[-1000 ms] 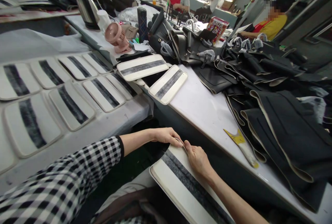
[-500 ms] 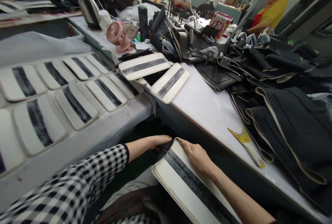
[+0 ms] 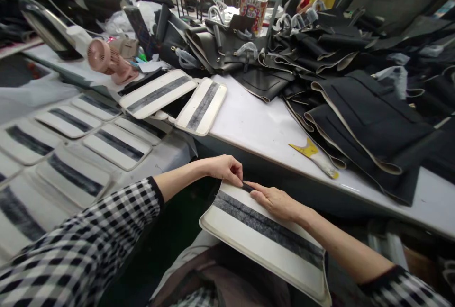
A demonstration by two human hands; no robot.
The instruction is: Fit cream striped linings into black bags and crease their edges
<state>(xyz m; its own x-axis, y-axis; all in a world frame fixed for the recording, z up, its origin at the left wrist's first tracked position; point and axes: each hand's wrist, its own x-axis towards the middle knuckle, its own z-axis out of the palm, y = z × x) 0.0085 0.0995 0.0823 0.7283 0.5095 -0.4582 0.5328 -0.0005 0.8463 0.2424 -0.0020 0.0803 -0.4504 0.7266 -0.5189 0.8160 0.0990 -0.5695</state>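
Note:
Across my lap lies a cream bag panel [image 3: 241,237] with rounded corners and a dark stripe along its length. My right hand [image 3: 277,203] grips its far long edge, thumb on top and fingers over the rim. At the panel's far corner, the fingers of my left hand [image 3: 225,169] are pinched together, bent over the edge. A small dark bit of material shows between the two hands, and I cannot make out whether it belongs to the panel. The panel's near end curls slightly downward.
Similar striped panels [image 3: 117,145] lie in rows on the left table, and two more [image 3: 201,106] rest on the bench corner. A yellow-and-white tool [image 3: 316,158] lies near black bag pieces [image 3: 369,112]. A pink fan [image 3: 110,60] and kettle [image 3: 50,27] stand behind. People sit farther back.
My left hand has come up from beneath the panel's far corner to pinch at its top edge. The panel has turned flatter across my lap, and my view has swung right.

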